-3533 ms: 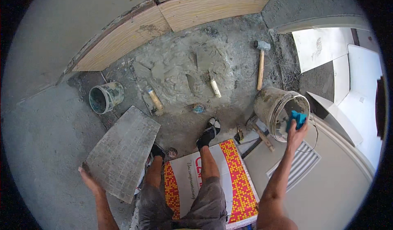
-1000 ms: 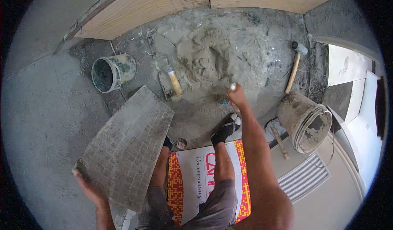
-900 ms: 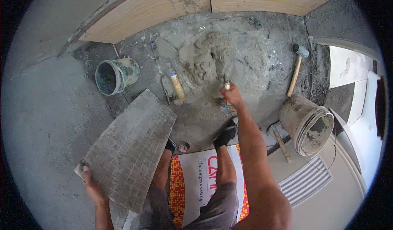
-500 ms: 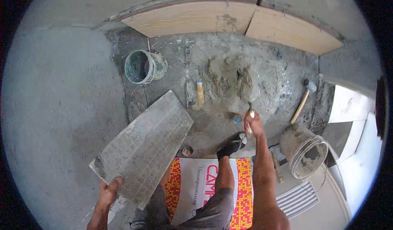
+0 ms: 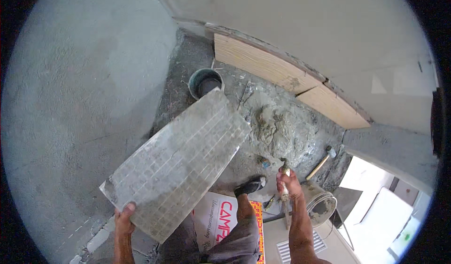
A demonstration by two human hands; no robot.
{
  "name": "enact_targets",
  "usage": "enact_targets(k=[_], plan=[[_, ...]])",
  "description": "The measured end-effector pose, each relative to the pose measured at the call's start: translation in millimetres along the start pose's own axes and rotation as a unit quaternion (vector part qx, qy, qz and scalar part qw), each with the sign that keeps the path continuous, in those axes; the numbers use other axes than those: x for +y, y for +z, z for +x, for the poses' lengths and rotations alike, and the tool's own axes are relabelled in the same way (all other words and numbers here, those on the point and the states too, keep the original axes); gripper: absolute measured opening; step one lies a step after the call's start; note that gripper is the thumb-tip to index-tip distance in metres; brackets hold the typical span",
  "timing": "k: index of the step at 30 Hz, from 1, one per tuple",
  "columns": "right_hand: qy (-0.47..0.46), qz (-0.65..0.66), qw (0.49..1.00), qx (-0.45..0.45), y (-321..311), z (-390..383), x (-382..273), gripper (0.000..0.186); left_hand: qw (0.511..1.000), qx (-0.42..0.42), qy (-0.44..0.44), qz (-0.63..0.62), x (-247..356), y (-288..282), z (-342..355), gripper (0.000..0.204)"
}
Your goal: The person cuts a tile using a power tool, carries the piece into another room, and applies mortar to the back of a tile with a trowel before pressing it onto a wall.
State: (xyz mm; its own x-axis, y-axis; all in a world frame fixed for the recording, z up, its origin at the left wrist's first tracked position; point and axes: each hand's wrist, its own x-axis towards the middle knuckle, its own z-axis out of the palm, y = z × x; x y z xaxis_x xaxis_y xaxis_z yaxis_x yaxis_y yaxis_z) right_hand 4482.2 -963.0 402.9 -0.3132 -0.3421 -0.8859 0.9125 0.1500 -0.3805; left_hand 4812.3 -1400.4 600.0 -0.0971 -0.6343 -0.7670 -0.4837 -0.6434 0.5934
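Observation:
My left hand (image 5: 125, 220) grips the lower-left corner of a large grey tile (image 5: 176, 167). The tile is tilted, its gridded face towards me, and its far corner overlaps a bucket (image 5: 203, 78). My right hand (image 5: 291, 187) is closed round the pale handle of a trowel (image 5: 284, 171). Its blade cannot be made out clearly. Just beyond that hand lies a heap of wet grey mortar (image 5: 277, 127), spread over the floor. Near the mortar's close edge is a small blue-ended object (image 5: 265, 163), its kind unclear.
Two light wooden boards (image 5: 265, 66) lean along the far wall. A mallet (image 5: 321, 163) rests right of the mortar, beyond a mortar-stained bucket (image 5: 324, 202) lying on its side. A printed red-and-yellow sheet (image 5: 218, 212) is under my legs. A plastered wall (image 5: 94, 85) rises at left.
The view has turned, so the scene appears rotated. The tile has shifted up and right, now overlapping the far bucket and mostly hiding a wooden-handled tool. My right hand with the trowel has drawn back from the mortar.

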Motion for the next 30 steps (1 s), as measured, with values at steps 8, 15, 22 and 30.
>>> enact_targets(k=[8,15,22,30], plan=[[-0.052,-0.147,0.986,-0.053,126,3,-48,0.016,0.977,-0.115,0.041,-0.175,-83,-25,112,0.070],[-0.073,-0.302,0.946,-0.096,200,87,-36,0.017,0.966,-0.115,0.029,-0.231,-167,-18,217,0.065],[-0.284,-0.672,0.678,0.086,260,131,27,0.048,0.962,-0.070,0.028,-0.262,-234,9,286,0.066],[-0.247,-0.726,0.637,0.082,208,117,-7,0.057,0.991,0.035,0.117,-0.053,-297,6,333,0.067]])
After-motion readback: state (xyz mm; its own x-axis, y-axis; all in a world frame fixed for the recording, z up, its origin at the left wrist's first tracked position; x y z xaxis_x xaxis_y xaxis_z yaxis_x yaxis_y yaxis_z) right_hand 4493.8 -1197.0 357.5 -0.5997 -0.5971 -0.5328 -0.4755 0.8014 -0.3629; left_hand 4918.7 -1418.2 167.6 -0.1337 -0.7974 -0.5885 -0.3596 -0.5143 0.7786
